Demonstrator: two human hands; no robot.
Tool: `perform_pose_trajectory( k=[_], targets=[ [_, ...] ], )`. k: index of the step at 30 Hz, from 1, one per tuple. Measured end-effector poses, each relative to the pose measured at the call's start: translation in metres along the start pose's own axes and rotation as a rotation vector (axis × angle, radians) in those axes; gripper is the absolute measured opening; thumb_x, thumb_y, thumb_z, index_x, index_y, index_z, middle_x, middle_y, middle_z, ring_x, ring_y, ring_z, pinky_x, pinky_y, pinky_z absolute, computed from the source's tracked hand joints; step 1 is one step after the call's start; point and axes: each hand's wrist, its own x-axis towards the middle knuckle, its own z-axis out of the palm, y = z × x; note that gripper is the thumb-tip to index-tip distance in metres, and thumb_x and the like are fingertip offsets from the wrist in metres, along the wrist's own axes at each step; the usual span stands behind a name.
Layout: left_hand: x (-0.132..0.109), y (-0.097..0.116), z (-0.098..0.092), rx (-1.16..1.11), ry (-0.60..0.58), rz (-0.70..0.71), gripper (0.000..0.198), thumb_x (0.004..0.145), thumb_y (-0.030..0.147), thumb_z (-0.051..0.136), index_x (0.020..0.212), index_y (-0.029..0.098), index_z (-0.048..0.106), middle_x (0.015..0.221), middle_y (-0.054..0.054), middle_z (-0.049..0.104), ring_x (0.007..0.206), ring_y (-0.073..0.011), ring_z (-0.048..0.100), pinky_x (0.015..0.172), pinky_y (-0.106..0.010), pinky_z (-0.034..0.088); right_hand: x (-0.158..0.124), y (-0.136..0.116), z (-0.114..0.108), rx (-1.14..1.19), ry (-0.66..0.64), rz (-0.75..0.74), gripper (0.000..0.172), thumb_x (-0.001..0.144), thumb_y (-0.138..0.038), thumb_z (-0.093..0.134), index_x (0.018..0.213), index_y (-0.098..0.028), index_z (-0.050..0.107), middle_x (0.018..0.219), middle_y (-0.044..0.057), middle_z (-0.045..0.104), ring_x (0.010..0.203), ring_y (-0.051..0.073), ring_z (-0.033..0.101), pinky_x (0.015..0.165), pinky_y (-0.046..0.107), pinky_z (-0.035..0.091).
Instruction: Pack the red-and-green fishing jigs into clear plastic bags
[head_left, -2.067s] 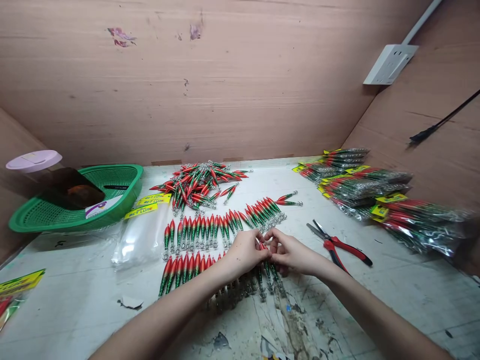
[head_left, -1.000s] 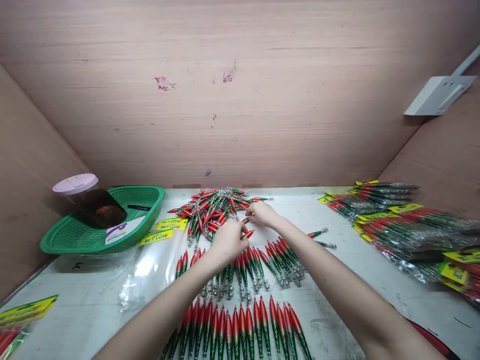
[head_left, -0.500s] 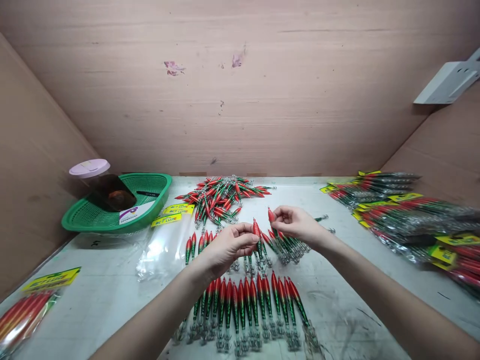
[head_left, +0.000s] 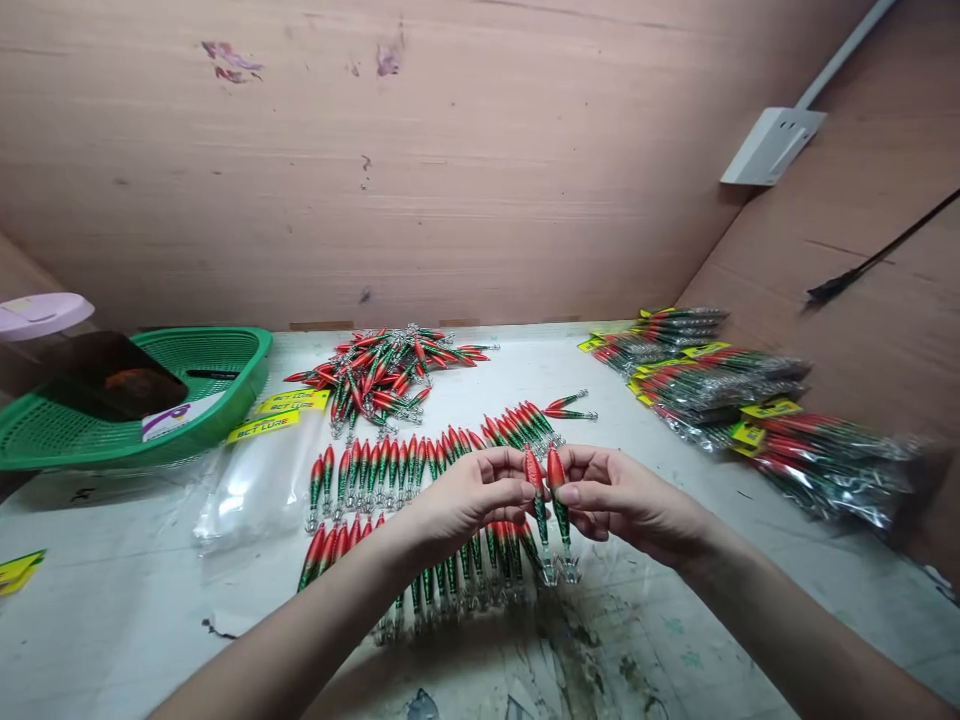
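**Left lure (head_left: 537,497) and right lure (head_left: 559,497) pinched side by side, one per hand**

Grip: my left hand (head_left: 487,490) holds the left lure between thumb and curled fingers; my right hand (head_left: 622,495) pinches the right lure likewise. Both grips narrow. Red ends point toward the table's far edge, clear hook ends toward me. The lures lie nearly parallel, just beside the right end of the front row (head_left: 461,570); whether the hooks touch the table (head_left: 712,570) I cannot tell.

Pose: hands almost mirrored, thumbs facing me, wrists inward; forearms slant in from the lower corners of my view. Fingertips behind the lures are partly hidden.

Around: my left forearm and hand cover part of the front row, so no count. Beyond it lies the back row (head_left: 386,470), then a loose pile (head_left: 382,375) near the far edge, tangled, single pieces hard to separate.

Table's left side: clear bags (head_left: 255,490) beside a green basket (head_left: 247,365), the latter cut off, as is the lidded cup (head_left: 45,318). A yellow label (head_left: 21,572) is also cut off.

Toward the far right corner: bagged lures (head_left: 720,375), nearest bags blurred.
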Motion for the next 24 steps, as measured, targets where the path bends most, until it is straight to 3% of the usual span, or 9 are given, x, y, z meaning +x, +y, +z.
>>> perform_pose_trajectory(
  k=[5, 10, 15, 20, 24],
  targets=[
    [0.011, -0.009, 0.003, 0.079, -0.008, 0.015, 0.030, 0.064, 0.022, 0.074, 0.089, 0.015, 0.058, 0.083, 0.000, 0.057, 0.066, -0.0063, 0.053, 0.067, -0.023, 0.046, -0.004, 0.004, -0.008, -0.048, 0.008, -0.020, 0.034, 0.064, -0.035, 0.080, 0.081, -0.015, 0.059, 0.067, -0.004, 0.053, 0.047, 0.003, 0.041, 0.043, 0.018, 0.031],
    [0.036, -0.029, 0.007, 0.688, 0.115, 0.019, 0.041, 0.070, 0.016, 0.057, 0.109, 0.022, 0.047, 0.071, 0.006, 0.051, 0.057, -0.0102, 0.053, 0.057, -0.024, 0.042, 0.005, 0.021, -0.027, -0.273, 0.164, 0.105, 0.032, 0.060, -0.035, 0.076, 0.073, -0.016, 0.054, 0.055, -0.007, 0.050, 0.043, 0.004, 0.044, 0.040, 0.018, 0.031],
    [0.047, -0.045, 0.019, 0.989, 0.223, 0.037, 0.033, 0.062, 0.014, 0.060, 0.094, 0.021, 0.055, 0.059, 0.005, 0.050, 0.061, -0.0174, 0.052, 0.059, -0.028, 0.035, 0.019, 0.053, -0.041, -0.393, 0.245, 0.216, 0.021, 0.058, -0.021, 0.069, 0.066, -0.018, 0.049, 0.043, -0.010, 0.049, 0.034, 0.005, 0.043, 0.036, 0.018, 0.034],
    [0.047, -0.051, 0.024, 1.084, 0.329, 0.004, 0.034, 0.065, 0.017, 0.058, 0.099, 0.019, 0.052, 0.065, 0.002, 0.055, 0.068, -0.0218, 0.057, 0.061, -0.030, 0.036, 0.026, 0.069, -0.039, -0.454, 0.265, 0.263, 0.017, 0.060, -0.014, 0.063, 0.068, -0.019, 0.049, 0.042, -0.011, 0.048, 0.031, 0.007, 0.046, 0.031, 0.018, 0.035],
    [0.050, -0.050, 0.021, 1.033, 0.321, -0.011, 0.040, 0.073, 0.019, 0.052, 0.111, 0.021, 0.043, 0.069, 0.004, 0.058, 0.069, -0.0166, 0.058, 0.058, -0.024, 0.039, 0.029, 0.066, -0.039, -0.463, 0.252, 0.262, 0.016, 0.062, -0.012, 0.060, 0.069, -0.019, 0.048, 0.043, -0.012, 0.047, 0.033, 0.006, 0.048, 0.032, 0.017, 0.039]
  ],
)
